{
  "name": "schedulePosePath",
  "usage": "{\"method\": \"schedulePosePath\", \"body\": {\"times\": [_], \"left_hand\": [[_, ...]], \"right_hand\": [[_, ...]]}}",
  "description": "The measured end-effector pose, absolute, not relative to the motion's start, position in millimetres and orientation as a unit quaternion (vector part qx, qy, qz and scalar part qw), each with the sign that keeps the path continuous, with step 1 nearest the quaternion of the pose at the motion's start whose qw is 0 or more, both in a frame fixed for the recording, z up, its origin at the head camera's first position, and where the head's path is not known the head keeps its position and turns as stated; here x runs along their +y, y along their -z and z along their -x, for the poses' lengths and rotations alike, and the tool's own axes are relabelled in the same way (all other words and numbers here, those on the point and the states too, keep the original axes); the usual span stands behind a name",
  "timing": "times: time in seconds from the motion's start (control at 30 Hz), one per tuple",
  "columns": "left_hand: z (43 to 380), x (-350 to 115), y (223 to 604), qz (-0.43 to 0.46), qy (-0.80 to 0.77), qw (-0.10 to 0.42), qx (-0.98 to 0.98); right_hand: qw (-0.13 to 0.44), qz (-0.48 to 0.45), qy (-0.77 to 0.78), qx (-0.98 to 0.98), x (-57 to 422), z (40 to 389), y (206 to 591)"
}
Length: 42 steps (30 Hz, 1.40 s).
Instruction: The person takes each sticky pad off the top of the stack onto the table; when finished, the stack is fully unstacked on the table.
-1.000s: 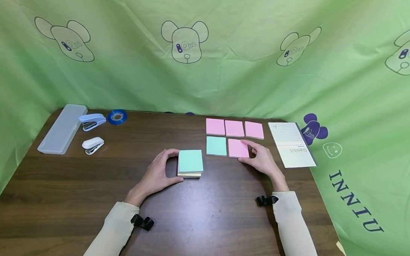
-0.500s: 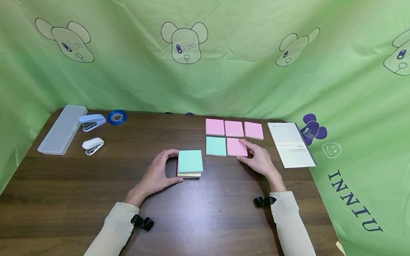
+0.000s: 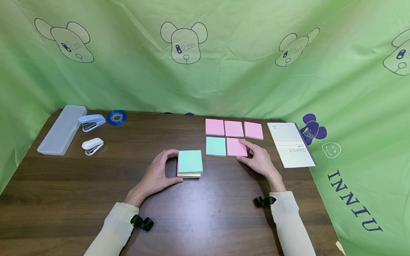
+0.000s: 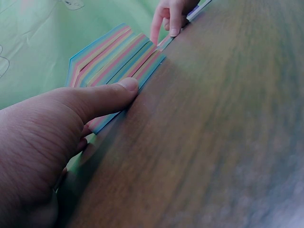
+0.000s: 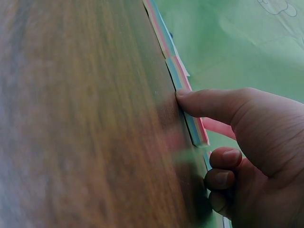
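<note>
My left hand (image 3: 156, 175) holds the left side of a stack of sticky note pads (image 3: 190, 161) with a teal pad on top. In the left wrist view the thumb presses the near side of this striped stack (image 4: 118, 57), whose layers sit slightly askew. My right hand (image 3: 260, 160) pinches a pink sticky note pad (image 3: 234, 147) between thumb and index finger at its right edge. That pad lies flat, close beside a teal pad (image 3: 216, 146). In the right wrist view the thumb touches the pad's layered side (image 5: 196, 130), and the other fingers are curled.
Three pink pads (image 3: 233, 128) form a row behind. To the right lies an open notebook (image 3: 291, 145). At the left are a translucent case (image 3: 62, 130), a blue stapler (image 3: 92, 121), a white stapler (image 3: 93, 145) and a blue tape roll (image 3: 117, 117). A green curtain (image 3: 186, 86) bounds the table.
My right hand has slid the pink pad a little to the left, narrowing its gap to the teal pad, and then stayed still. My left hand and the stack have kept their place.
</note>
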<state>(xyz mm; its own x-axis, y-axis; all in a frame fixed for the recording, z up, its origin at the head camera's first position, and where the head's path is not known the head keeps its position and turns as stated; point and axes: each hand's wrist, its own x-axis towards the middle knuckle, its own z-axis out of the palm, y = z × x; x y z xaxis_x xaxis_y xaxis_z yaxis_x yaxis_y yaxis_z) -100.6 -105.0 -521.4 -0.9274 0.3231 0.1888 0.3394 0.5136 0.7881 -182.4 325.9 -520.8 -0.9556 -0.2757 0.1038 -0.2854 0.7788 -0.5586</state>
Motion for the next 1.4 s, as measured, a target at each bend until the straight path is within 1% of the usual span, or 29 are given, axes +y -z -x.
{"method": "schedulePosePath", "body": {"times": [0.27,0.5,0.7,1.13,1.4], "left_hand": [[101,-106,522,0.188,0.454,0.007,-0.871],[100,-105,522,0.188,0.452,0.007,-0.872],[101,-105,522,0.189,0.454,0.008,-0.871],[101,-105,522,0.190,0.453,0.008,-0.871],[100,-105,520,0.190,0.451,0.010,-0.872]], "right_hand": [[0.004,-0.143,-0.321,-0.936,325,179,516],[-0.020,-0.132,-0.343,-0.930,307,169,486],[-0.019,-0.127,-0.354,-0.926,292,163,476],[-0.032,-0.183,-0.375,-0.908,254,148,459],[-0.036,-0.215,-0.384,-0.897,236,142,456]]}}
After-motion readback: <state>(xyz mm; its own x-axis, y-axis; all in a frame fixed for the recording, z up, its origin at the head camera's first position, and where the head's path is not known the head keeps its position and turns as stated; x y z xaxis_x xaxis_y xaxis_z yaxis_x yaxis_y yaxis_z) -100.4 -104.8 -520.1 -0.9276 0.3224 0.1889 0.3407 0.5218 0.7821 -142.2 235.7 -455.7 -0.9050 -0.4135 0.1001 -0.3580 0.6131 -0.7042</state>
